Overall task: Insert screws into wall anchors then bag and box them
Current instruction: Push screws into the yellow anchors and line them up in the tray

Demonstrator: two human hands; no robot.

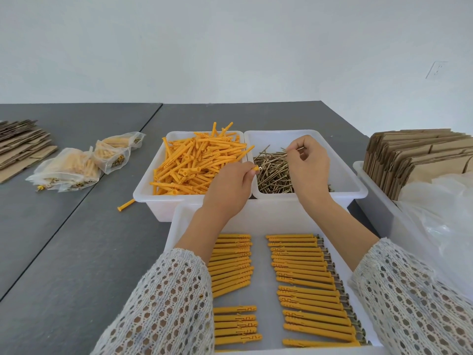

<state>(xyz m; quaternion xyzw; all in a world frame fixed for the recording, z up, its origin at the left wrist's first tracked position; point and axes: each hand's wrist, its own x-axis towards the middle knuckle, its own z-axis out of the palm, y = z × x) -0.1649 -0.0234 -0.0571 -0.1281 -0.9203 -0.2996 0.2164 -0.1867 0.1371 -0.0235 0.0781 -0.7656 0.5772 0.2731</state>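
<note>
- A dark grey table (76,252) runs up to a plain white wall; on it stand white plastic bins.
- Landmark: the screw bin (340,175), holding a heap of brass-coloured screws (273,175). Touching its left side is the anchor bin (148,198), piled with loose orange anchors (194,162). Just in front of both sits the tray (256,219), where finished anchors (304,278) lie in two columns.
- The left hand (227,190), over the seam between the two bins, has its fingers curled round one anchor (256,168). Only the open mouth end shows. Its long axis lies roughly left to right, mouth pointing right toward the screws. A screw head seems to sit at that mouth, though it is too small to be sure.
- The right hand (309,165) hovers over the screw heap, thumb and fingertips pinching one screw (298,149), which lies near level, axis left to right.
- Step in hand, as I judge it: the insertion stage, pairing a screw with an anchor.
- The next move calls for lining the screw tip up with the anchor mouth along one axis, then pushing in.
- Far left of the screw bin lie filled bags (76,165); to its right, flat cartons (419,160) stand in another bin.
</note>
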